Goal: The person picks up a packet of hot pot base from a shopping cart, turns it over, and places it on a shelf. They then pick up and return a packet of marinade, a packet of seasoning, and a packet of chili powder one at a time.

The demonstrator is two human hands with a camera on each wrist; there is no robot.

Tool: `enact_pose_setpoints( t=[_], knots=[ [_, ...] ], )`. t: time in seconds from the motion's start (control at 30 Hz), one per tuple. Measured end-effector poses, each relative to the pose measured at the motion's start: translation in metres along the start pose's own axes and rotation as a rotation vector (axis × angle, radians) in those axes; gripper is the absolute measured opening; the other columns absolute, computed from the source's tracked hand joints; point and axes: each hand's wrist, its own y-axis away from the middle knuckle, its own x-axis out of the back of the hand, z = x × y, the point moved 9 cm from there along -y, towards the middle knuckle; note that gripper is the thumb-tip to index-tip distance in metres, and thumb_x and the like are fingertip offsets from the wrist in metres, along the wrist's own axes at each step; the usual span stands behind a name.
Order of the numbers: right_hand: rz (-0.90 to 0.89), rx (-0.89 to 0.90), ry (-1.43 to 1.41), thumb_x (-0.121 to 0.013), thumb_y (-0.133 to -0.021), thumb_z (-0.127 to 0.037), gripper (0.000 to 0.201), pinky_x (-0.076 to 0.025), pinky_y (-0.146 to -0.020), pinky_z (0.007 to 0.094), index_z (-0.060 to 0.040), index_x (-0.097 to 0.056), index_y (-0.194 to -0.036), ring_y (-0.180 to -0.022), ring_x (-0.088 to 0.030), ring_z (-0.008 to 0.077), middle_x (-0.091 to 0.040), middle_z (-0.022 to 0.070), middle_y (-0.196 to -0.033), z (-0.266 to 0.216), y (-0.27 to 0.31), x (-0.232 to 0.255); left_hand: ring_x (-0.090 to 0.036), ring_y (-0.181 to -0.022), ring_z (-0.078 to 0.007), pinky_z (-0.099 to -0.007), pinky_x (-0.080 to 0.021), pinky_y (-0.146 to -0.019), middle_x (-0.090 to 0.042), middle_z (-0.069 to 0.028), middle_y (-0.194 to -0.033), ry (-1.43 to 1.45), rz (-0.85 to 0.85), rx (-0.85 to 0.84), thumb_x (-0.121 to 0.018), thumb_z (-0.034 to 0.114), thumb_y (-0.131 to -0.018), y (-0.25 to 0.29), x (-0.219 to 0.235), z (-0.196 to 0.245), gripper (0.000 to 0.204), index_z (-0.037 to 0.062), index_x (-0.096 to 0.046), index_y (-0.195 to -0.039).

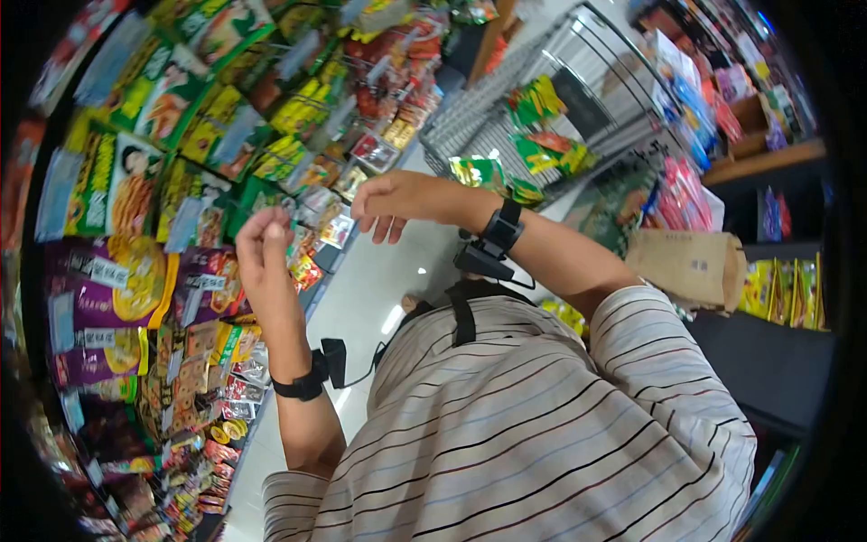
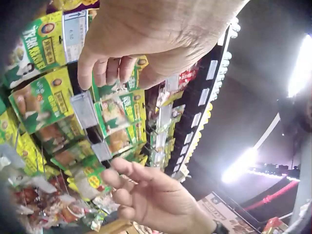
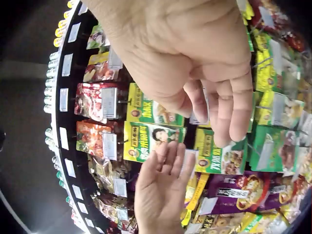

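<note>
Step in hand, by judgement: reaching toward the hanging snack packets (image 1: pixel 194 194) on the rack; nothing taken yet. Left hand (image 1: pixel 262 248): grip loosely curled, fingers relaxed, holding nothing, packets just beyond the fingertips. Right hand (image 1: pixel 393 203): grip slack, fingers drooping, empty, raised level with and near the left. Green packets (image 2: pixel 114 114) hang directly ahead of both grips, apart from them. Shopping cart (image 1: pixel 578 81) stands behind the right hand. Next move probably calls for closing fingers round one packet's edge.
</note>
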Motion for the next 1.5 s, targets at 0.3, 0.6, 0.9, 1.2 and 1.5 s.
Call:
enact_pose_setpoints(
  t=[0.3, 0.6, 0.9, 1.2, 1.5],
  knots=[
    [0.207, -0.109, -0.110, -0.059, -0.098, -0.032, 0.032, -0.058, -0.068, 0.0311, -0.0020, -0.063, -0.109, -0.085, -0.071, 0.0199, -0.069, 0.0101, -0.099, 0.066, 0.062, 0.085, -0.065, -0.093, -0.0149, -0.0292, -0.050, -0.082, -0.068, -0.0083, -0.099, -0.160, -0.460, 0.457, -0.054, 0.023, -0.101, 0.037, -0.063, -0.117, 0.027, 0.0000, -0.061, -0.115],
    [0.563, 0.120, -0.232, -0.059, -0.093, -0.019, 0.025, -0.058, -0.074, 0.0329, -0.0009, -0.061, -0.110, -0.083, -0.068, 0.0187, -0.069, 0.0104, -0.100, 0.042, 0.135, 0.304, -0.066, -0.091, -0.0148, -0.0284, -0.052, -0.081, -0.068, -0.0073, -0.099, -0.245, -0.475, 0.594, -0.054, 0.029, -0.103, 0.040, -0.152, -0.133, 0.031, 0.0017, -0.062, -0.115],
    [0.604, 0.136, -0.225, -0.061, -0.095, -0.024, 0.030, -0.057, -0.083, 0.0344, -0.0011, -0.060, -0.114, -0.092, -0.068, 0.0197, -0.066, 0.0082, -0.107, 0.072, 0.135, 0.478, -0.065, -0.094, -0.0178, -0.0313, -0.051, -0.086, -0.067, -0.0103, -0.099, -0.264, -0.402, 0.800, -0.053, 0.026, -0.102, 0.051, -0.252, -0.150, 0.031, -0.0007, -0.061, -0.116],
    [0.441, -0.523, 0.147, -0.059, -0.089, -0.021, 0.027, -0.059, -0.061, 0.0394, 0.0042, -0.068, -0.090, -0.076, -0.071, 0.0249, -0.070, 0.0163, -0.086, 0.289, 0.079, 0.523, -0.066, -0.095, -0.0190, -0.0333, -0.052, -0.086, -0.067, -0.0106, -0.099, -0.322, -0.281, 0.937, -0.053, 0.028, -0.102, 0.066, -0.279, -0.164, 0.033, -0.0012, -0.060, -0.116],
    [-0.003, -0.709, 0.755, -0.063, -0.089, -0.028, 0.030, -0.056, -0.083, 0.0444, -0.0060, -0.072, -0.109, -0.101, -0.069, 0.0329, -0.071, 0.0173, -0.112, 0.325, 0.080, 0.443, -0.066, -0.095, -0.0191, -0.0338, -0.053, -0.085, -0.068, -0.0105, -0.100, -0.364, -0.242, 1.006, -0.054, 0.027, -0.102, 0.071, -0.294, -0.167, 0.032, -0.0010, -0.060, -0.116]
  ],
)
